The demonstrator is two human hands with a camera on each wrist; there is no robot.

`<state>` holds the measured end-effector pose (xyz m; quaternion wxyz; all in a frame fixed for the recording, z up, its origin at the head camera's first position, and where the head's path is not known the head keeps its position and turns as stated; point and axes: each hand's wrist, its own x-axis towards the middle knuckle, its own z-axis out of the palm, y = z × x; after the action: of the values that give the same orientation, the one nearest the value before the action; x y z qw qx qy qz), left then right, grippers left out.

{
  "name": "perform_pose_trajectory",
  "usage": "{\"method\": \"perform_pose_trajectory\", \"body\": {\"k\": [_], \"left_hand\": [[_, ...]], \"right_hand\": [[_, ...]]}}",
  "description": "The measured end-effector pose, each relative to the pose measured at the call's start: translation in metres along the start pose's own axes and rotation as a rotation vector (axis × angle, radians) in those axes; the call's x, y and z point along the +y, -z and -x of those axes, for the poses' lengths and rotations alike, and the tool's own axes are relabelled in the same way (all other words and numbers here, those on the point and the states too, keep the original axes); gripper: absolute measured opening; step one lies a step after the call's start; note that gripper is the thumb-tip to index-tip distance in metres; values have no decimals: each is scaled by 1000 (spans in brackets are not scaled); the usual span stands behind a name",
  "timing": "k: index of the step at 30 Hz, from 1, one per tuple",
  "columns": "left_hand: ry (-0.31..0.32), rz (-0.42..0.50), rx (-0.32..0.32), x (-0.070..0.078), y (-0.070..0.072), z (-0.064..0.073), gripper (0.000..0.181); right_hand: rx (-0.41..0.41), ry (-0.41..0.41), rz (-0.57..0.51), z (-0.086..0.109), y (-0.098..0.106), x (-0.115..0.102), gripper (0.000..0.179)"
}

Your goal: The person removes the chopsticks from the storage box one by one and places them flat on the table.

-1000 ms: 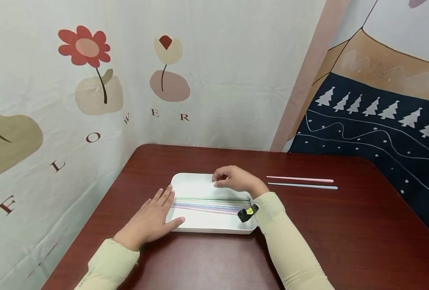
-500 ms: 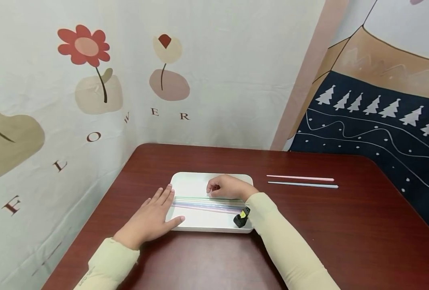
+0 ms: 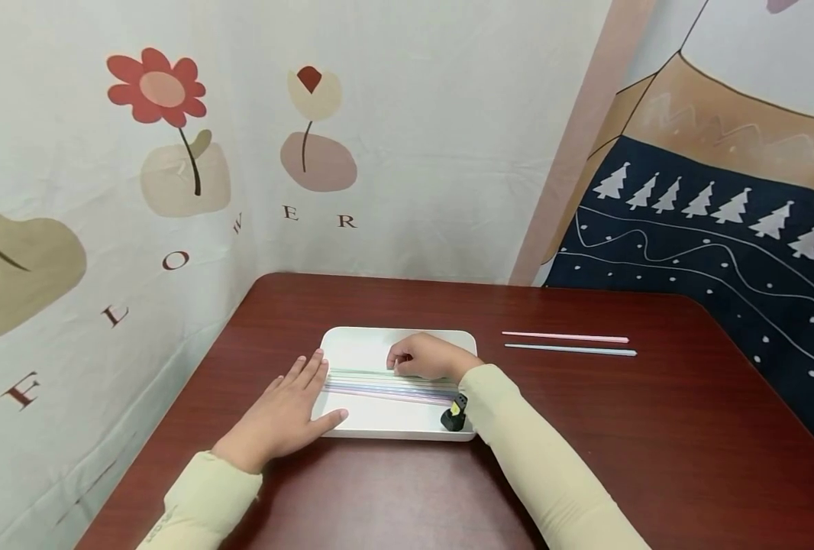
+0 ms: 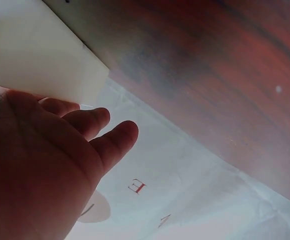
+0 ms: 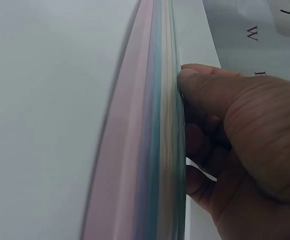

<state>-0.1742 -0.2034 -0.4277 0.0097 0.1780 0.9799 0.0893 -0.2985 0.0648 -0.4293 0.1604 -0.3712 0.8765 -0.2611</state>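
Note:
A white rectangular tray [image 3: 373, 424] holds a row of several pastel chopsticks [image 3: 366, 387], lying side by side across it in green, cream, blue, purple and pink. My left hand [image 3: 279, 416] rests against the tray's left end, fingers spread and thumb over the near rim. In the left wrist view that hand [image 4: 50, 155] shows straight fingers beside the pale tray edge. My right hand [image 3: 429, 357] is over the tray with curled fingers. In the right wrist view its thumb and fingertips pinch at the green chopstick [image 5: 180, 150] on the row's outer edge.
On the reddish-brown table [image 3: 352, 496], a pink chopstick [image 3: 565, 337] and a blue chopstick [image 3: 570, 350] lie apart, right of the tray. A white flower-print cloth [image 3: 414, 153] hangs behind, with a dark tree-print cloth [image 3: 709, 237] to the right.
My right hand has come down and slightly left, from above the tray's far part to the green chopstick at the row's far edge. My left hand stays in place.

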Motion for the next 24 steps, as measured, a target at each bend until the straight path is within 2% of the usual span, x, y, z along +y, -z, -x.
{"method": "perform_pose_trajectory", "body": {"k": [24], "left_hand": [[-1,11,-5,0,3,0,99]], "right_hand": [[33,6,58,-3,-5,-1,16]]}}
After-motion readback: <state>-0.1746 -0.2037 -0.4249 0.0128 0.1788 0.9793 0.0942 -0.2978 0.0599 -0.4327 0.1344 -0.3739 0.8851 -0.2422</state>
